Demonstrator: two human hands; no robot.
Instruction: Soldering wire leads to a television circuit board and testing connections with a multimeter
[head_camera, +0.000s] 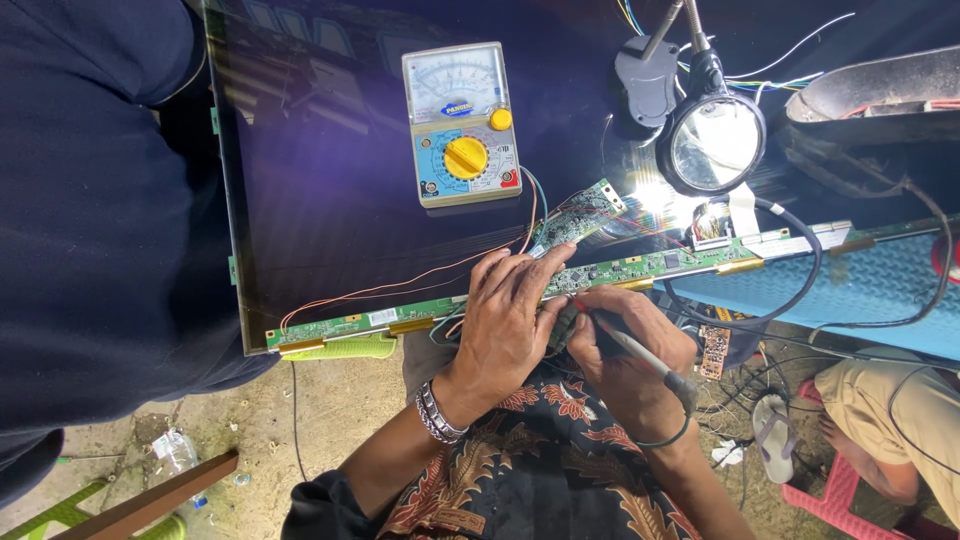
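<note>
While the head camera looks down, the left hand (510, 320) rests its fingertips on the long green circuit strip (640, 268), clasping nothing, and the right hand (630, 345) grips a red-tipped probe (625, 342) like a pen. The strip's long axis runs from 8 o'clock to 2 o'clock along the dark panel (330, 170); the probe tip meets it at 11 o'clock from the right hand, the nearer one. The contact point is hidden behind the fingers. An analog multimeter (462, 125) lies at 12 o'clock.
</note>
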